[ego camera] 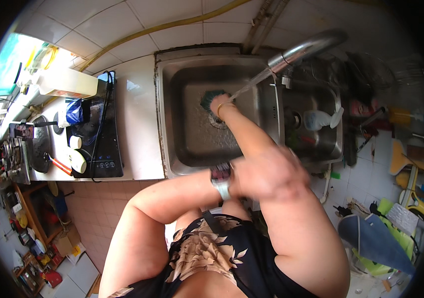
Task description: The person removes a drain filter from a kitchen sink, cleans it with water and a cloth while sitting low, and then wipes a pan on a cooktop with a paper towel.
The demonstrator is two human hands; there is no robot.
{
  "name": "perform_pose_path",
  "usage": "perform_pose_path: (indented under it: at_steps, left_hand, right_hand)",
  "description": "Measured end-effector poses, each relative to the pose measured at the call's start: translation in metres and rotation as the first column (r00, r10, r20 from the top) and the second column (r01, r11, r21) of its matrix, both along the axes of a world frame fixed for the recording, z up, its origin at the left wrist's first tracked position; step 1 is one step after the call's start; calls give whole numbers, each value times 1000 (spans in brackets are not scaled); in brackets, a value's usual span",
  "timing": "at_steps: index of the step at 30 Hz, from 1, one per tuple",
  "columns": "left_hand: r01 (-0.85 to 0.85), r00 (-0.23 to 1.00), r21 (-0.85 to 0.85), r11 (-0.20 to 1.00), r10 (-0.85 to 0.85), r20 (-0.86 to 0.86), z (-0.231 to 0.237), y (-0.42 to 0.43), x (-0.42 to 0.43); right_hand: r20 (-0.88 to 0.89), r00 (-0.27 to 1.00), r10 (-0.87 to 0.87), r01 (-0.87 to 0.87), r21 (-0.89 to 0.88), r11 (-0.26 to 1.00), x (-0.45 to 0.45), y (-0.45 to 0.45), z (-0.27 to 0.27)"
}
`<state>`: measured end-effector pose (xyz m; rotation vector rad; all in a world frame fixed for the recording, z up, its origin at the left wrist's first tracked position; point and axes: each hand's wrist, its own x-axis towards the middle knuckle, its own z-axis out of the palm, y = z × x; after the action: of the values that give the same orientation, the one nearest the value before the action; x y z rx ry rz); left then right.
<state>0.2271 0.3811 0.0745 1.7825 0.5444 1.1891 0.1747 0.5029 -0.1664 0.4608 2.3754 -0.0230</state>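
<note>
My right hand [222,102], with a gold bracelet at the wrist, grips a dark green cloth or scouring pad [210,98] low in the large stainless-steel sink basin [191,143]. Water from the faucet [290,56] streams down onto that hand and wrist. Near the hand is the drain [217,122], with water splashing around it. My left hand [281,178] is blurred and lies across my right forearm near the elbow; its fingers are not clear. A smartwatch [221,177] with a pale band is on my left wrist.
The smaller basin to the right holds a white spray bottle [318,119]. On the left counter are an induction cooktop [104,149] with a black cord, a plastic jug [70,83], a white-green bottle [76,161] and a phone on a holder [22,130].
</note>
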Motion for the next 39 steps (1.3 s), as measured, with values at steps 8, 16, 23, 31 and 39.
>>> perform_pose_path:
  at_steps: [8, 16, 23, 31, 39]
  left_hand:
    - [-780, 599, -57, 623, 719, -353, -155, 49, -80]
    - [117, 585, -928, 355, 730, 353, 13, -54, 36]
    - [321, 533, -947, -5, 828, 176, -64, -8, 23]
    - [391, 28, -871, 297, 942, 334, -183, 54, -71]
    - [438, 176, -841, 316, 888, 425, -221, 59, -72]
  right_hand:
    - [-373, 701, -608, 586, -185, 789, 5, 23, -58]
    - [-352, 766, -538, 530, -127, 838, 22, 132, -64]
    - [-476, 235, -848, 715, -506, 482, 36, 87, -19]
    - [-344, -398, -851, 170, -938, 301, 62, -16, 17]
    - [-851, -18, -525, 264, -510, 819, 88, -88, 110]
